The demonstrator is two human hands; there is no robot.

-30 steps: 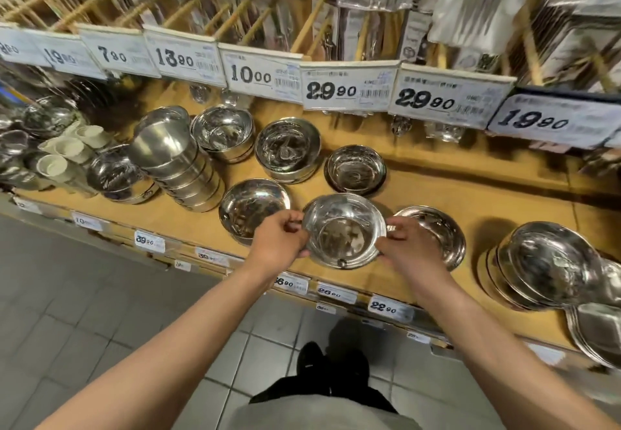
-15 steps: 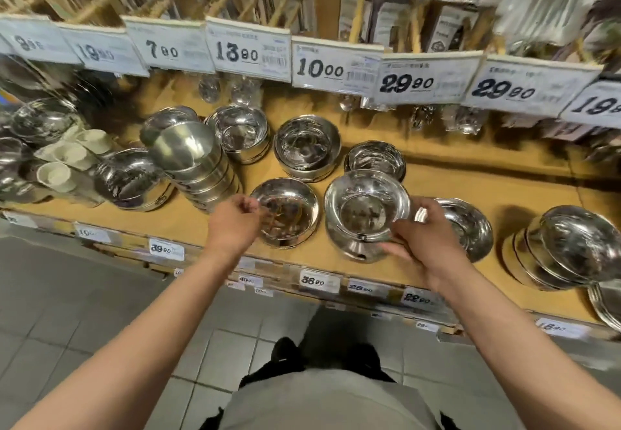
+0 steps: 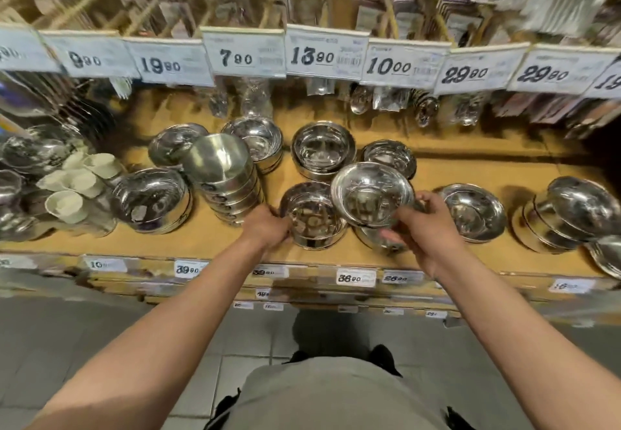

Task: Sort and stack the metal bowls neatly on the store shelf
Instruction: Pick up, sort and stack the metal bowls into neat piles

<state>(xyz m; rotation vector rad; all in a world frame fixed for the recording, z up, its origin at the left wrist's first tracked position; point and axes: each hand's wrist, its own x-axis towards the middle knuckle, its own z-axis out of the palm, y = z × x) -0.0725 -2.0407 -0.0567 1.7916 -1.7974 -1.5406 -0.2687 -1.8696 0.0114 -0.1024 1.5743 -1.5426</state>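
Right hand (image 3: 428,228) grips a metal bowl (image 3: 371,194) by its near right rim, fingers curled round it, the bowl raised above the shelf (image 3: 524,174) near the front edge and tilted, mouth facing up and toward the viewer. Left hand (image 3: 265,228) rests against the left wall of a second bowl (image 3: 311,216) standing upright on the shelf; whether its fingers are curled on it cannot be told. Lifted bowl overlaps the second bowl's right rim. Leaning bowl stack (image 3: 225,177) toward the left end. Price tags (image 3: 324,53) hang above. Tiled floor (image 3: 67,328) below.
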